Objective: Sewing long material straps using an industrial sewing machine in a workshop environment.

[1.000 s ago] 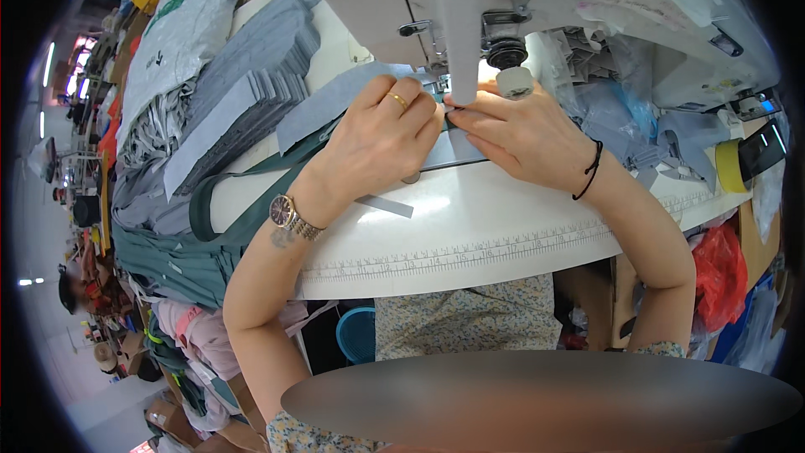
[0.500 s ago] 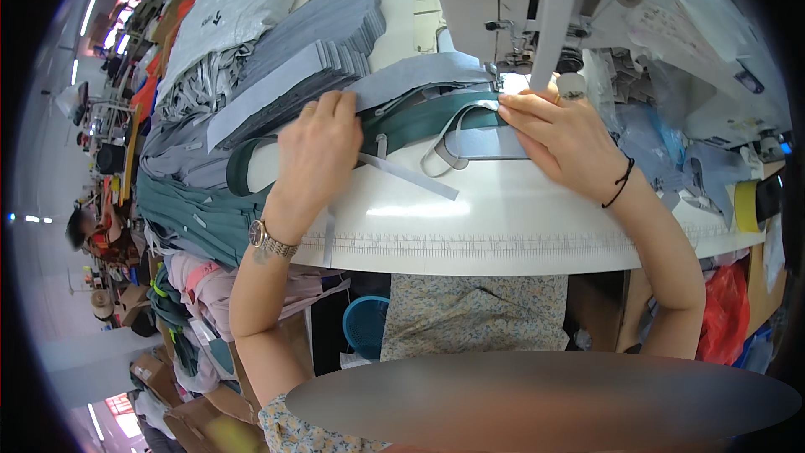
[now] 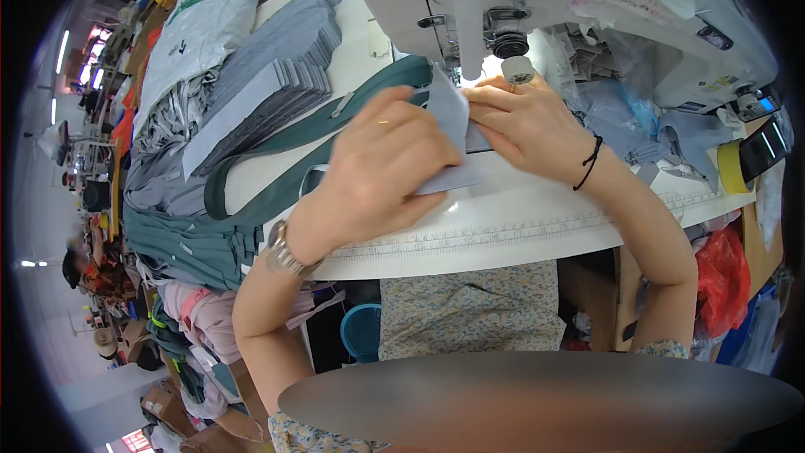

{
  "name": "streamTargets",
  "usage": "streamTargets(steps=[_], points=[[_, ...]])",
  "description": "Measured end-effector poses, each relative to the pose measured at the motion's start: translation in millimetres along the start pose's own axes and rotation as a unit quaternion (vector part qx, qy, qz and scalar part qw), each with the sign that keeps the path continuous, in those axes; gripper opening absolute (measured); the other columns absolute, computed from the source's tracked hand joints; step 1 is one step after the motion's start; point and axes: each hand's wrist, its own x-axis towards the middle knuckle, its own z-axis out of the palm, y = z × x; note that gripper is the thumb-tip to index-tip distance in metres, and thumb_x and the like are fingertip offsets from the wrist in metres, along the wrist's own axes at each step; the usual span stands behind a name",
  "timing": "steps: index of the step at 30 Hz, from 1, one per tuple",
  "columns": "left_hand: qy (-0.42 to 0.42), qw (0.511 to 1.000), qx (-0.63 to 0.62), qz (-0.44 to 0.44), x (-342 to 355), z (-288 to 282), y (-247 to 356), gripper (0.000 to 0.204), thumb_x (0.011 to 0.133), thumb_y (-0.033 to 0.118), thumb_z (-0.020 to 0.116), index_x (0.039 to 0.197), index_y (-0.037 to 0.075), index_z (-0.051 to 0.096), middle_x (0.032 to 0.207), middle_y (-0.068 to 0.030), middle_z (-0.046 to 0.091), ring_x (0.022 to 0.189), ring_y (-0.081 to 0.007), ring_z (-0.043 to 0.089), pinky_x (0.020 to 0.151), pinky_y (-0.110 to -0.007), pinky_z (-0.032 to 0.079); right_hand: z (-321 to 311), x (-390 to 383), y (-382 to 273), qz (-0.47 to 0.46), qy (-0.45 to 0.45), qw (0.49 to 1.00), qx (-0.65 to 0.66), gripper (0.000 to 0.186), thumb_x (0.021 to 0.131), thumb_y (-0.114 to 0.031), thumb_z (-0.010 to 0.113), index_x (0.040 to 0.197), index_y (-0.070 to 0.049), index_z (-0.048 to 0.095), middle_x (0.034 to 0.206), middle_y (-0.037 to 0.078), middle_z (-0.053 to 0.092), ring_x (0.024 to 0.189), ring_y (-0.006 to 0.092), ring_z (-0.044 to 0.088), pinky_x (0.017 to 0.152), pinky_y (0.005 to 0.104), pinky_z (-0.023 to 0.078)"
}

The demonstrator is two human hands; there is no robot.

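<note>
A grey fabric piece (image 3: 449, 105) stands folded up beside the needle area of a white sewing machine (image 3: 390, 0). My left hand (image 3: 390, 164), slightly blurred, is curled with its fingers closed on this piece, its lower part showing beneath the fingers. Close to the presser foot, my right hand (image 3: 532, 126) has its fingers together, pinching the piece's right edge; the fingertips are partly hidden by the machine. A long dark green strip (image 3: 289, 136) loops over the white table (image 3: 356, 46) on the left, running up to the needle and back under my left hand.
Stacked grey cut pieces (image 3: 260, 109) and a white plastic sack (image 3: 214, 21) lie at the left. Bundled green strips (image 3: 189, 239) hang over the table's left edge. A ruler tape (image 3: 495, 239) follows the front edge. Yellow tape (image 3: 735, 166) and a phone (image 3: 763, 151) sit right.
My left hand has moved right and lifted the grey piece from lying flat into a fold. The green strip now shows more openly. The view has shifted slightly; my right hand stays by the needle.
</note>
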Motion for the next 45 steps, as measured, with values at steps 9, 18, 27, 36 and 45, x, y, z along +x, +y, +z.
streamTargets(steps=[9,18,27,36,45], points=[[-0.003,0.907,0.402,0.126,6.8,33.0,-34.7,0.014,0.068,0.012,0.062,0.079,0.004,0.063,0.081,-0.0055,0.056,0.081,-0.0211,0.055,0.080,-0.038,0.046,1.0,1.9,-2.7,0.000,0.004,1.000,-0.022,0.026,0.087,-0.010,0.067,0.112,-0.006,0.070,0.121,-0.001,0.066,0.088,0.0189,0.068,0.092,0.0467,0.047],[-0.038,0.933,0.345,0.097,1.8,25.3,-30.8,0.024,0.075,0.013,0.064,0.092,-0.001,0.070,0.094,-0.0077,0.064,0.100,-0.0228,0.056,0.091,-0.042,0.045,5.6,2.1,0.0,-0.004,0.024,1.000,-0.008,0.024,0.084,-0.007,0.069,0.108,-0.004,0.069,0.111,0.001,0.065,0.103,0.0206,0.063,0.092,0.0447,0.047],[-0.069,0.958,0.271,0.064,-8.0,41.9,-44.6,0.027,0.076,0.013,0.064,0.099,0.000,0.072,0.094,-0.0048,0.065,0.103,-0.0221,0.056,0.092,-0.039,0.043,6.4,1.9,-2.1,-0.006,0.046,0.999,-0.012,0.018,0.085,-0.011,0.063,0.101,-0.005,0.070,0.108,0.001,0.065,0.089,0.0237,0.067,0.099,0.0505,0.045],[-0.009,0.976,0.213,0.044,-13.3,49.8,-50.7,0.029,0.076,0.011,0.066,0.103,0.003,0.072,0.097,-0.0037,0.066,0.102,-0.0216,0.057,0.091,-0.041,0.042,1.5,-2.1,-4.5,0.022,0.024,0.999,-0.011,0.023,0.087,-0.012,0.070,0.110,-0.008,0.070,0.117,0.007,0.061,0.099,0.0272,0.061,0.086,0.0454,0.046],[-0.006,0.978,0.202,0.056,-10.1,48.1,-55.7,0.031,0.076,0.012,0.066,0.105,0.004,0.073,0.101,-0.0028,0.069,0.101,-0.0205,0.058,0.091,-0.039,0.043,3.2,-0.4,-0.9,0.001,0.036,0.999,-0.003,0.020,0.086,-0.010,0.070,0.105,-0.005,0.069,0.121,0.004,0.063,0.094,0.0255,0.064,0.069,0.0387,0.050]])
